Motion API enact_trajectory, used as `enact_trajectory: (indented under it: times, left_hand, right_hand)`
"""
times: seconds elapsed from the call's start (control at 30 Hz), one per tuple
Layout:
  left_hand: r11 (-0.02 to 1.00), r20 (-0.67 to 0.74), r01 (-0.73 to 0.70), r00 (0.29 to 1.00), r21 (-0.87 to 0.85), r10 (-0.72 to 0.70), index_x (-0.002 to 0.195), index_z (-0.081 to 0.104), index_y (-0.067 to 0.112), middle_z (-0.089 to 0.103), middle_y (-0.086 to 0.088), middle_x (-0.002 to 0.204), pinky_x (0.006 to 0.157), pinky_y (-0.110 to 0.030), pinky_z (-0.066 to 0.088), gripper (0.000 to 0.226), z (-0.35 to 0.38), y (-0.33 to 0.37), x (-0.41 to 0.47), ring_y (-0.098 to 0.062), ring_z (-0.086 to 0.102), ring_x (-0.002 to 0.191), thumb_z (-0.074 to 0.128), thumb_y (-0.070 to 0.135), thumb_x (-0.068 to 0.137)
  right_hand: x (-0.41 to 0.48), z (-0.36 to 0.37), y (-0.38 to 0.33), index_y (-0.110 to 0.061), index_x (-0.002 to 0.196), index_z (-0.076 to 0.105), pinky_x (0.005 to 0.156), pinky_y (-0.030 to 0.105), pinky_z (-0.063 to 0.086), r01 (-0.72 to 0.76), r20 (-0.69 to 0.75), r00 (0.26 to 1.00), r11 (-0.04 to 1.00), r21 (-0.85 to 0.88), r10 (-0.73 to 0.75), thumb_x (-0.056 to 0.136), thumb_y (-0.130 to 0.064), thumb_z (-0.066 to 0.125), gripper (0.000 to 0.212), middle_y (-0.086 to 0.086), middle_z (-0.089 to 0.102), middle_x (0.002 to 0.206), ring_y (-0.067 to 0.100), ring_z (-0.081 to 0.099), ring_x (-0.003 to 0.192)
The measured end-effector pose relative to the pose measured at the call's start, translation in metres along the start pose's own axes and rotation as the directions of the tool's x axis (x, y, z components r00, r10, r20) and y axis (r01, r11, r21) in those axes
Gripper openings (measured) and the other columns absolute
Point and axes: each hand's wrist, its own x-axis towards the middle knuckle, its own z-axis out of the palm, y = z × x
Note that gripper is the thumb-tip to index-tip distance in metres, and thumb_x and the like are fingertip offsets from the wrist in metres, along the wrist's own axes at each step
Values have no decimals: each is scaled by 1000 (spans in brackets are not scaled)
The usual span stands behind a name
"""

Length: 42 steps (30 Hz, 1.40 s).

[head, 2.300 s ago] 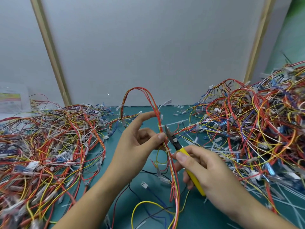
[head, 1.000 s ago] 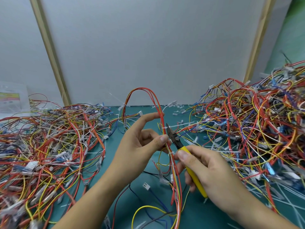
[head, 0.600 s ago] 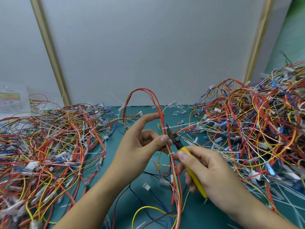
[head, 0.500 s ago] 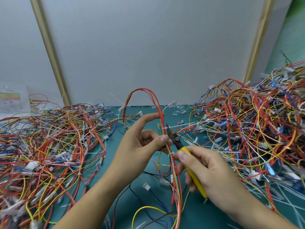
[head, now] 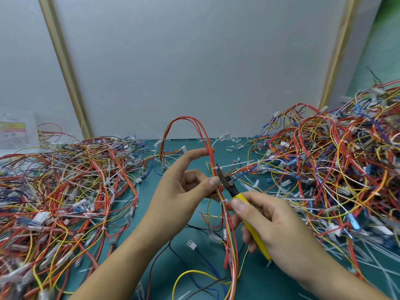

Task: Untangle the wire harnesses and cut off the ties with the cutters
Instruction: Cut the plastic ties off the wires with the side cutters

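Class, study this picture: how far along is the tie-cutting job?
Done: loose cut ties lie beside the right pile. In hand: the left hand pinches a wire bundle; the right hand holds cutters at its white tie. Left: the right pile, tangled, ties on.

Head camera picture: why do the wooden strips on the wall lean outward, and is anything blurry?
Head view: the wide-angle lens probably splays the left strip and right strip; mid-frame, the left hand, wire harness, right hand and cutters look sharp; the wire pile at the lower left corner goes soft; lighting is even, without glare.
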Motion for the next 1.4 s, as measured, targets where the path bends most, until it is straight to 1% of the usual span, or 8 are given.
enact_trajectory:
  times: [0.3, 0.43, 0.53, 0.7, 0.87, 1.0, 1.27, 1.4]
  left_hand:
    - [1000, 6, 4, 1000, -3, -4, 127, 57, 22, 61, -24, 72, 81, -30, 59, 42, 0, 0, 0, -40, 70, 85, 66, 4, 90]
    - [1000, 10, 9, 1000, -14, -9, 127, 57, 22, 61, -16, 71, 81, -31, 59, 42, 1, 1, 0, -41, 70, 85, 66, 4, 90]
    - [1000, 12, 13, 1000, -17, -13, 127, 57, 22, 63, -13, 70, 79, -29, 59, 42, 0, 0, 0, -38, 71, 83, 66, 4, 90]
    - [1000, 13, 15, 1000, -17, -15, 125, 59, 26, 62, -9, 69, 79, -28, 58, 43, 1, -1, 0, -38, 71, 85, 69, 14, 85]
    - [1000, 21, 14, 1000, -14, -14, 127, 58, 24, 65, -8, 69, 76, -24, 56, 43, 2, -2, -1, -34, 73, 82, 68, 8, 88]
    - [1000, 14, 9, 1000, -18, -9, 127, 58, 20, 64, -18, 72, 74, -22, 54, 42, 2, -1, -1, -27, 72, 76, 67, 5, 89]
    - [1000, -5, 5, 1000, -7, -5, 129, 57, 19, 65, -11, 69, 77, -25, 56, 43, 1, 1, -1, -33, 72, 80, 67, 6, 89]
    - [1000, -2, 17, 1000, -1, -17, 127, 57, 20, 64, -8, 68, 73, -21, 55, 41, 1, 1, -1, -30, 73, 82, 67, 6, 89]
  right_hand:
    - [1, 0, 0, -29, 89, 71, 50, 26, 51, 1, 2, 1000, 1000, -9, -1, 87, -57, 58, 31, 5, 70, 78, 11, 57, 55]
    - [1, 0, 0, -29, 87, 71, 49, 26, 50, 9, -1, 1000, 1000, -24, -9, 87, -51, 57, 27, 4, 69, 76, 12, 56, 54]
    - [1, -1, -1, -24, 83, 70, 46, 28, 48, 20, 7, 1000, 999, -38, -19, 92, -51, 57, 31, 5, 67, 71, 14, 54, 52]
    - [-1, -2, -4, -20, 81, 69, 40, 27, 44, -13, 2, 1000, 999, -34, 13, 85, -56, 55, 39, 3, 59, 59, 16, 47, 48]
    - [-3, -1, -6, -20, 79, 68, 37, 27, 38, -63, 8, 998, 998, 15, 63, 77, -57, 56, 39, 2, 53, 57, 18, 43, 47]
    - [-3, 0, -9, -21, 78, 68, 37, 26, 38, -71, 17, 997, 997, 32, 71, 77, -58, 56, 39, 3, 53, 57, 19, 42, 47]
    - [-4, -1, -10, -13, 77, 65, 36, 24, 36, -102, -5, 995, 992, 79, 102, 76, -56, 58, 44, 5, 52, 56, 18, 41, 44]
    - [0, -2, -9, -16, 78, 69, 38, 27, 39, -81, -60, 994, 987, 136, 90, 75, -53, 59, 38, 9, 58, 61, 18, 45, 47]
